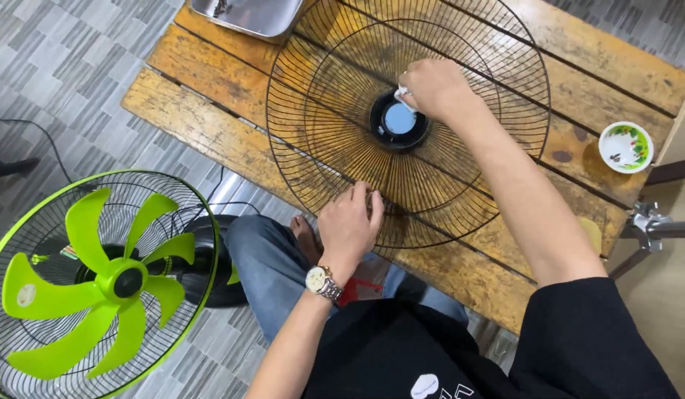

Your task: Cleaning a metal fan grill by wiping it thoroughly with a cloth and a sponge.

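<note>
Left hand [350,222] grips the wire fan guard [461,81] at its near rim; right hand [435,89] — fingers pinched shut — presses a small white cloth [404,96] beside the hub.

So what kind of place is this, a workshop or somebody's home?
Probably a home, used as a makeshift work spot. A worn wooden table stands on a patterned tile floor, with a small painted bowl on it and a green fan alongside.

Light was bright, even and soft; shadows on the tabletop [209,125] stayed faint, the frame sharp, edges perhaps slightly bowed.
</note>
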